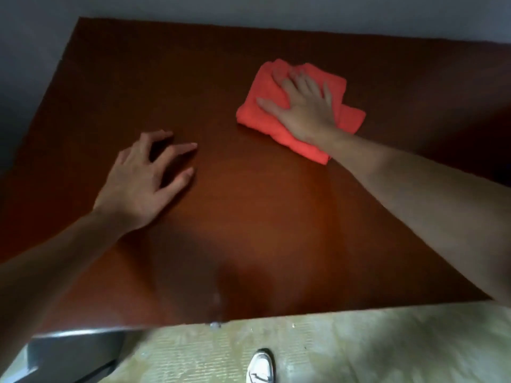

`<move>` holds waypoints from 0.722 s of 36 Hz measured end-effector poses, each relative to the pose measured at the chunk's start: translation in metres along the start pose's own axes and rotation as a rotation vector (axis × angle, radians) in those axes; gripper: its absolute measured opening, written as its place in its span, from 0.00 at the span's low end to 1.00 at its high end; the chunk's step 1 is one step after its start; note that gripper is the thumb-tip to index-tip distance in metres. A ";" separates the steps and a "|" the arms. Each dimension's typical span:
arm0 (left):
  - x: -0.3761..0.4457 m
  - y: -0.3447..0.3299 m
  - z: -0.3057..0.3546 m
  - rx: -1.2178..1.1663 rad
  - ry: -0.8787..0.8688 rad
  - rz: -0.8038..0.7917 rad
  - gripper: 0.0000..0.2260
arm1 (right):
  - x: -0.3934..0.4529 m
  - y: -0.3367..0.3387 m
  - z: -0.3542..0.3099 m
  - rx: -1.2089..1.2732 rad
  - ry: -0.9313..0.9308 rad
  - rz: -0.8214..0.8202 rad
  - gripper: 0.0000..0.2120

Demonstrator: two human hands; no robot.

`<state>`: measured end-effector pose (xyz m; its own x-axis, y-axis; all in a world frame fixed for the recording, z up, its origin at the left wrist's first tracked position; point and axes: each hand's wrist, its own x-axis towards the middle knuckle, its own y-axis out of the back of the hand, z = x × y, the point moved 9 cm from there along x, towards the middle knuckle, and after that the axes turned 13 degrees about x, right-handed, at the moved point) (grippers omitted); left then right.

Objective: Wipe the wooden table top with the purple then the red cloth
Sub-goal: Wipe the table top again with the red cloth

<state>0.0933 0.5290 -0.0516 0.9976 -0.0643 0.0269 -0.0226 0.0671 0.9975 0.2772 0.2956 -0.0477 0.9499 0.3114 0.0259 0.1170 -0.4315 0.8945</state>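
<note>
A folded red cloth (261, 106) lies on the dark wooden table top (249, 217), right of centre and toward the far side. My right hand (304, 106) presses flat on the cloth with its fingers spread and straight. On the left, my left hand (146, 178) rests on the bare wood on its fingertips, fingers loosely bent and holding nothing. No purple cloth is in view.
The table's near edge (276, 317) runs across the bottom, with pale patterned floor (359, 346) below it. A white shoe (260, 366) shows on the floor. A grey object (72, 352) sits under the near left corner. A grey wall (249, 9) lies beyond the far edge.
</note>
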 end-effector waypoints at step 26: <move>-0.002 0.015 0.139 -0.133 0.039 0.150 0.22 | -0.205 0.005 0.012 -0.014 0.508 -0.200 0.34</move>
<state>0.0822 0.3920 -0.0279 0.9855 -0.0049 0.1697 -0.1652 0.2043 0.9649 0.0866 0.2196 -0.0533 0.6498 0.7574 0.0637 0.2742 -0.3118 0.9098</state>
